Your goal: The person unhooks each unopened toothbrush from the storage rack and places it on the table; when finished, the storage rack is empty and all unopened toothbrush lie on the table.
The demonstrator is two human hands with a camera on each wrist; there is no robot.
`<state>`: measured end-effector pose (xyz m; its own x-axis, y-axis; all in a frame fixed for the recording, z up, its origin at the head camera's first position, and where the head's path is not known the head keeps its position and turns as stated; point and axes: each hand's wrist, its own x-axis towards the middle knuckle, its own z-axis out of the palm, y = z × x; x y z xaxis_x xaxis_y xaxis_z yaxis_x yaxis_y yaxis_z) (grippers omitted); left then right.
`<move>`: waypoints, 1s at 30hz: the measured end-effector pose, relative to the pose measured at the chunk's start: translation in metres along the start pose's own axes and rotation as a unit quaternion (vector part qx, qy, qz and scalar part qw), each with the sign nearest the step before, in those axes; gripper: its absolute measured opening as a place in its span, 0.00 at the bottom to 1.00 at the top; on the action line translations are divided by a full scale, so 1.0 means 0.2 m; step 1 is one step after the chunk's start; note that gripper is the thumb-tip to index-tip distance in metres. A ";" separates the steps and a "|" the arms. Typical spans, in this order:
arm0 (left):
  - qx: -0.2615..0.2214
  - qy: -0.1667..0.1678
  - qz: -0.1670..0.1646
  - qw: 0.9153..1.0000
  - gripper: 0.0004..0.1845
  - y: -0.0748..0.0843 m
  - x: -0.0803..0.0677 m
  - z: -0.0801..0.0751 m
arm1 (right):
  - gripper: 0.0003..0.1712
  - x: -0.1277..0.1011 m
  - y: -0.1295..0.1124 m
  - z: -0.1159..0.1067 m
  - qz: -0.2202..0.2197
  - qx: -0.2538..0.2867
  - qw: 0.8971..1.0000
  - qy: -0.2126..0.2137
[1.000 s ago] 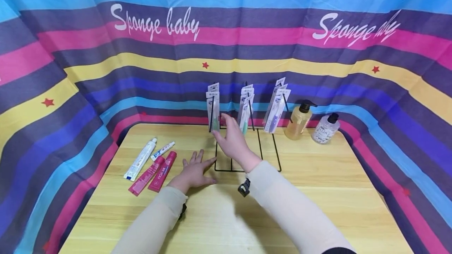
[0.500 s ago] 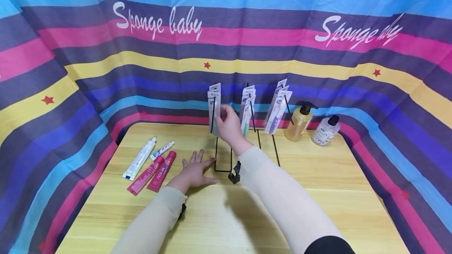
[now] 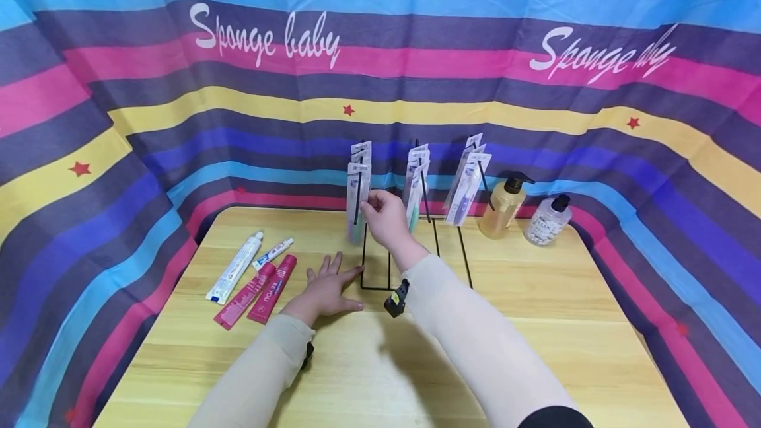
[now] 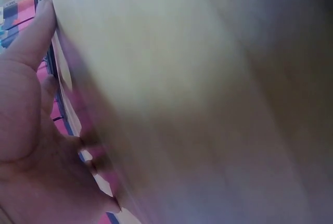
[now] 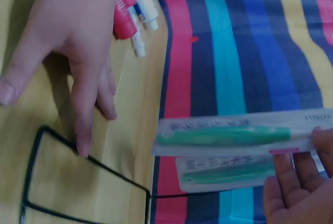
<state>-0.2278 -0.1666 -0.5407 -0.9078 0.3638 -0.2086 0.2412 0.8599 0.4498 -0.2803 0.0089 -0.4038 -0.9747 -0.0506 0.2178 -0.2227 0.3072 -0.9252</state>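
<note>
My right hand (image 3: pixel 388 220) pinches the side of the front packaged toothbrush (image 3: pixel 353 200) at the rack's left hook. In the right wrist view, that pack (image 5: pixel 223 135) shows a green brush under clear plastic, with a similar green pack (image 5: pixel 229 174) behind it. My left hand (image 3: pixel 326 289) rests on the table with its fingers spread. One of its fingertips touches the black wire rack (image 3: pixel 376 288) at its left side. Only part of the left hand (image 4: pixel 26 130) appears in the left wrist view. More packaged toothbrushes hang on the middle (image 3: pixel 416 174) and right hooks.
Two pink tubes (image 3: pixel 275 290), a long white toothpaste tube (image 3: pixel 236 268) and a small tube (image 3: pixel 273 253) lie at the left. An amber pump bottle (image 3: pixel 502 210) and a clear bottle (image 3: pixel 547 220) stand at the right. Striped cloth (image 3: pixel 380 78) surrounds the wooden table (image 3: pixel 357 375).
My right hand has moved left to the left hook and taken hold of the front toothbrush pack. That pack now sits slightly lower. My left hand has stayed in place.
</note>
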 end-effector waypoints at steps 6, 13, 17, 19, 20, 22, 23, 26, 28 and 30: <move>-0.008 0.002 -0.001 1.000 0.46 -0.01 0.00 0.01 | 0.08 -0.13 0.01 -0.03 -0.021 0.028 0.998 -0.048; -0.033 0.003 -0.017 0.999 0.43 0.01 -0.02 -0.01 | 0.08 -0.25 0.01 -0.09 -0.044 0.044 0.994 -0.086; -0.035 0.002 -0.025 0.999 0.47 0.01 -0.02 -0.01 | 0.08 -0.33 0.00 -0.12 -0.043 0.048 0.992 -0.107; -0.032 0.001 -0.026 0.999 0.48 0.01 -0.02 -0.01 | 0.08 -0.36 0.00 -0.14 -0.043 0.050 0.991 -0.116; -0.028 0.000 -0.025 0.999 0.48 0.01 -0.02 -0.01 | 0.08 -0.38 0.00 -0.16 -0.046 0.052 0.990 -0.119; -0.020 -0.002 -0.018 1.000 0.46 0.01 -0.02 -0.01 | 0.08 -0.42 0.01 -0.19 -0.057 0.059 0.989 -0.124; -0.017 -0.002 -0.013 1.000 0.45 0.01 -0.01 -0.01 | 0.07 -0.44 0.01 -0.21 -0.059 0.061 0.989 -0.125; 0.001 -0.008 -0.006 1.000 0.45 0.01 -0.01 -0.01 | 0.09 -0.52 0.04 -0.27 -0.059 0.089 0.986 -0.127; 0.010 -0.009 -0.005 1.000 0.45 0.01 -0.01 -0.01 | 0.10 -0.57 0.07 -0.31 -0.051 0.107 0.984 -0.131; 0.021 -0.014 -0.007 1.000 0.45 0.01 -0.01 -0.02 | 0.11 -0.63 0.12 -0.34 -0.029 0.123 0.983 -0.134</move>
<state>-0.2270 -0.1666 -0.5360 -0.9013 0.3608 -0.2396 0.2433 0.8794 0.4092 -0.1618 0.0875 -0.4329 -0.9231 -0.3196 0.2138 -0.2444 0.0586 -0.9679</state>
